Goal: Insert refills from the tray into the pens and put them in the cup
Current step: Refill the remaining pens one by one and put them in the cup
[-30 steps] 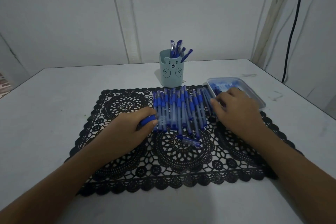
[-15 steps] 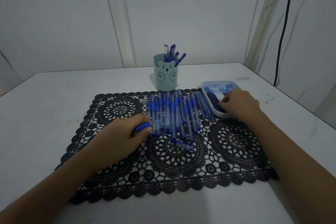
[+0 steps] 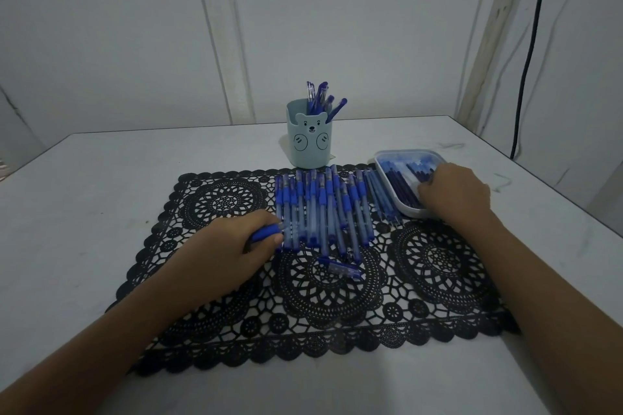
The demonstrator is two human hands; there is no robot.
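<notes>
Person visible only as two bare forearms and hands, left hand (image 3: 232, 246) and right hand (image 3: 455, 192), both arms uncovered from wrist to frame edge, slim wrists, a thumbnail showing on the left, dim light blurring finer detail.

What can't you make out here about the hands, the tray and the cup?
Head view, dim light:
- Right hand: its back hides the fingertips in the tray, so whether it holds anything is unclear.
- Left hand grips a pen; the fist covers most of it.
- Cup: its wall hides how many pens stand inside.
- Refills in the tray blur together; no count.
</notes>
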